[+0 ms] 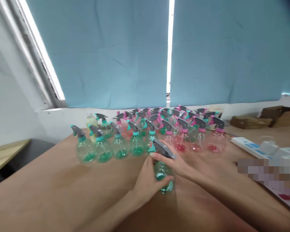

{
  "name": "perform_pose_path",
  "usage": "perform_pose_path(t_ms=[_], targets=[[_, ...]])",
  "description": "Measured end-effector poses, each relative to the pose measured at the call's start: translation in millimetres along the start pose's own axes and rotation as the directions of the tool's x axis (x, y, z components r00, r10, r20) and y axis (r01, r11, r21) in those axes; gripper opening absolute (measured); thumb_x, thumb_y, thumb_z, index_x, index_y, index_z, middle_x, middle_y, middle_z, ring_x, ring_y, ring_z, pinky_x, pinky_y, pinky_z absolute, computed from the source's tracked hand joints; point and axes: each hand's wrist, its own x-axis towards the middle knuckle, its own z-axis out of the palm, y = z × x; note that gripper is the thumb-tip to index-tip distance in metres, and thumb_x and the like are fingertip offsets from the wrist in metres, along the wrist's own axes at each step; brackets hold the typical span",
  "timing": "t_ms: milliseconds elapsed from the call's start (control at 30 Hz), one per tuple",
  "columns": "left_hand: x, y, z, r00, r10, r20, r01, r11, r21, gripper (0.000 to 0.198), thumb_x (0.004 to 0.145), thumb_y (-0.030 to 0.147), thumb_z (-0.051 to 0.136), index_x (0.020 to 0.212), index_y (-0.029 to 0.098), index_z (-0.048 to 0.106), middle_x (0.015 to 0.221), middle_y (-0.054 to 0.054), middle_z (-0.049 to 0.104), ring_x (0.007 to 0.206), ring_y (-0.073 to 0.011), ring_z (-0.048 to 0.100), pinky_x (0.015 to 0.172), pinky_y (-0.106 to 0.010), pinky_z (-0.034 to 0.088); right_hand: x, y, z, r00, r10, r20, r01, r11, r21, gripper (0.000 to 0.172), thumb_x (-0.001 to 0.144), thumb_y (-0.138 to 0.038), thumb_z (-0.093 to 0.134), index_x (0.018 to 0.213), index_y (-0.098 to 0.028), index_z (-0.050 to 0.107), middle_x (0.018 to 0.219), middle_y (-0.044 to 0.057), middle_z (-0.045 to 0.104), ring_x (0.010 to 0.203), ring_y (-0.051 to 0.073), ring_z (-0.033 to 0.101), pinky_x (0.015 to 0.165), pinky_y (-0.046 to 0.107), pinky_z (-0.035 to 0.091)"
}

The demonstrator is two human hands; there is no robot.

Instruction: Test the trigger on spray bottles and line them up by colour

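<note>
Here, both hands hold one spray bottle (161, 176) above the near part of the tabletop (50, 187).

The left hand (147, 182) is curled around the clear bottle body, which has green liquid inside, and the right hand (177, 164) lies closed over the grey trigger head (162, 149), so the bottle is between the two hands. Just behind them stand many other spray bottles: those with teal collars (136, 143) have green liquid, and those with pink collars (198, 140) have red liquid. To the right is a white flat box (247, 146), partly hidden by a blur. Farther back are brown cardboard pieces (280, 117), and a blue curtain (99, 54) hangs behind everything.
</note>
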Motion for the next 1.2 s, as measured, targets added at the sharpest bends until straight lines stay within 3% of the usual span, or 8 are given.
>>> perform_pose_path(t_ms=[100, 200, 333, 533, 700, 967, 1200], targets=[[12.8, -0.2, 22.6, 0.999, 0.043, -0.019, -0.044, 0.996, -0.081, 0.065, 0.080, 0.052, 0.070, 0.131, 0.024, 0.043, 0.126, -0.014, 0.056, 0.119, -0.0349, 0.053, 0.099, -0.052, 0.043, 0.8, 2.1, -15.3, 0.999, 0.020, -0.050, -0.017, 0.998, 0.060, 0.032, 0.082, -0.046, 0.067, 0.105, -0.023, 0.063, 0.088, 0.001, 0.066, 0.086, 0.018, 0.063, 0.077, 0.032, 0.052], [15.4, -10.2, 31.3, 0.994, 0.106, -0.017, -0.106, 0.993, -0.054, 0.067, 0.081, 0.057, 0.067, 0.132, 0.022, 0.042, 0.129, -0.016, 0.053, 0.123, -0.0355, 0.050, 0.102, -0.053, 0.040, 3.8, 3.9, -22.2, 0.999, -0.005, -0.047, 0.008, 0.999, 0.053, 0.026, 0.081, -0.043, 0.068, 0.096, -0.022, 0.064, 0.085, -0.001, 0.064, 0.077, 0.015, 0.061, 0.073, 0.030, 0.051], [8.2, -26.8, 23.4, 0.991, 0.116, 0.063, -0.121, 0.988, 0.091, 0.088, 0.076, 0.067, 0.069, 0.143, 0.024, 0.030, 0.140, -0.018, 0.043, 0.131, -0.0401, 0.041, 0.105, -0.059, 0.036, 10.7, 9.6, -23.1, 0.998, -0.063, -0.027, 0.064, 0.998, 0.006, 0.019, 0.082, -0.039, 0.066, 0.091, -0.022, 0.063, 0.079, -0.002, 0.061, 0.070, 0.013, 0.055, 0.067, 0.027, 0.047], [1.3, -35.0, 4.8, 0.980, -0.011, 0.197, -0.025, 0.983, 0.181, 0.071, 0.077, 0.065, 0.069, 0.133, 0.029, 0.048, 0.121, -0.012, 0.059, 0.114, -0.0367, 0.056, 0.094, -0.054, 0.046, 21.4, 15.8, -23.9, 0.996, -0.062, 0.064, 0.060, 0.998, 0.032, 0.017, 0.083, -0.033, 0.064, 0.096, -0.021, 0.062, 0.087, 0.001, 0.064, 0.078, 0.014, 0.057, 0.071, 0.029, 0.047], [1.9, -41.4, 7.3, 0.977, -0.034, 0.211, -0.019, 0.969, 0.247, 0.071, 0.077, 0.062, 0.071, 0.135, 0.028, 0.049, 0.128, -0.013, 0.058, 0.117, -0.0376, 0.054, 0.096, -0.055, 0.045, 26.0, 21.1, -28.2, 0.996, -0.050, 0.069, 0.048, 0.998, 0.034, 0.018, 0.086, -0.031, 0.061, 0.100, -0.021, 0.063, 0.093, 0.002, 0.065, 0.072, 0.012, 0.056, 0.066, 0.027, 0.046], [1.0, -45.7, 11.9, 0.965, -0.016, 0.263, -0.078, 0.936, 0.343, 0.067, 0.085, 0.055, 0.065, 0.140, 0.025, 0.044, 0.139, -0.015, 0.053, 0.128, -0.0381, 0.048, 0.105, -0.059, 0.037, 24.4, 24.7, -31.4, 0.998, -0.066, 0.001, 0.066, 0.998, 0.014, 0.009, 0.086, -0.029, 0.061, 0.092, -0.021, 0.061, 0.076, -0.003, 0.057, 0.063, 0.009, 0.048, 0.059, 0.025, 0.040], [-0.2, -43.9, 11.3, 0.966, 0.011, 0.259, -0.106, 0.929, 0.354, 0.065, 0.088, 0.055, 0.061, 0.142, 0.026, 0.042, 0.141, -0.015, 0.052, 0.130, -0.0376, 0.047, 0.106, -0.059, 0.036, 24.6, 25.2, -31.3, 0.996, -0.076, 0.038, 0.074, 0.995, 0.060, 0.015, 0.088, -0.030, 0.059, 0.101, -0.023, 0.061, 0.088, 0.000, 0.063, 0.069, 0.011, 0.052, 0.064, 0.026, 0.043]])
